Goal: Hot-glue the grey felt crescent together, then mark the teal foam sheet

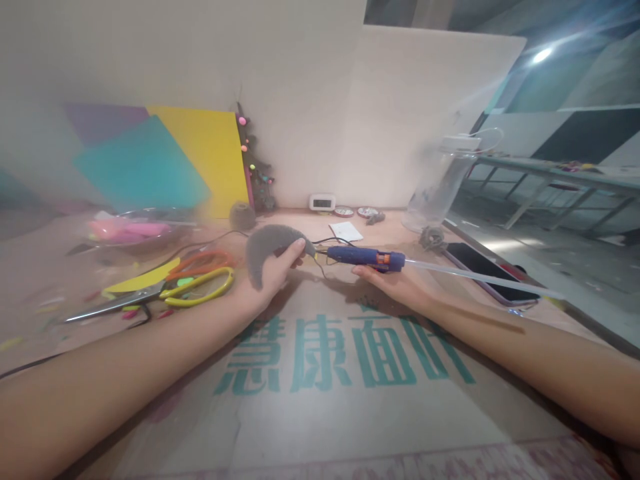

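Two bare forearms reach over a smooth, pale sheet (pixel 320 427) printed with large teal characters. Ahead of them, the left hand (pixel 281 268) is closed on a fuzzy grey crescent (pixel 261 250), pinching it near its narrow tip, thumb on top; the piece is held up above the table, its thick curve bulging to the left. The right hand (pixel 383 281) is wrapped around the underside of a blue plastic glue gun (pixel 361 257), its nozzle pointing at the crescent's tip; I cannot tell whether they touch. A long, cloudy glue stick (pixel 475 275) juts from the gun's back. Steel scissors (pixel 120 301) with looped orange and yellow handles lie to the left, and a flat, glossy phone (pixel 487 272) to the right. Farther back are a thin white square (pixel 346 231), a clear, rounded bottle (pixel 437 183), a small white clock (pixel 323 203) and a fuzzy dark tree (pixel 257 180) dotted with coloured balls. Behind, flat yellow card (pixel 200 150) leans against a plain white board (pixel 320 80).
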`<state>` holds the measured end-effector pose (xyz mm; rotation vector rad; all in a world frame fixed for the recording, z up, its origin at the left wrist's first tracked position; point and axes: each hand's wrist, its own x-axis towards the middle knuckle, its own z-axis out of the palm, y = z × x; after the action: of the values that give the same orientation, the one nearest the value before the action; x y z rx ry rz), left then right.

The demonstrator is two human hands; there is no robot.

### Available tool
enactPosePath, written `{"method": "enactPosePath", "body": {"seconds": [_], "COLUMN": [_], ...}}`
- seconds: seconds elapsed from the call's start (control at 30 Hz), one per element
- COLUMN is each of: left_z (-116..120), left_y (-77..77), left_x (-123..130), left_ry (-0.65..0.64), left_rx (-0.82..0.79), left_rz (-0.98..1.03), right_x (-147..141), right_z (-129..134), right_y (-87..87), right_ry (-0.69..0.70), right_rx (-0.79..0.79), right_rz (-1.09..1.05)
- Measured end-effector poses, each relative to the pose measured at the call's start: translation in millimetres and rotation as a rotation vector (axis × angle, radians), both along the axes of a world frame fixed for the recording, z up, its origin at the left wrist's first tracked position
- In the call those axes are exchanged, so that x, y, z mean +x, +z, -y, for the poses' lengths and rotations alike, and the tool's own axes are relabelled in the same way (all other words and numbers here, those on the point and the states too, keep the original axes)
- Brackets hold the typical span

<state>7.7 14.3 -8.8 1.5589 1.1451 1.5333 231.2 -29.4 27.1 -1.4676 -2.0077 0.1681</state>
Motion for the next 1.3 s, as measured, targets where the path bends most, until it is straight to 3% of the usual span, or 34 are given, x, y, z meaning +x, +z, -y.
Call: {"method": "enactPosePath", "body": {"seconds": [0.93, 1.3], "left_z": [2.9, -4.4], "left_y": [3.1, -4.7], "left_x": [0.6, -2.5], "left_ry": [-0.018, 0.004], "left_rx": [-0.031, -0.032], "left_rz": [0.036, 0.024], "right_x": [2.2, 2.9], "right_z": [-3.2, -2.9], "right_y": [-4.4, -3.8], "right_ry": [0.102, 0.144], "right_rx": [0.028, 0.028], "right_rz": [-0.097, -0.128]}}
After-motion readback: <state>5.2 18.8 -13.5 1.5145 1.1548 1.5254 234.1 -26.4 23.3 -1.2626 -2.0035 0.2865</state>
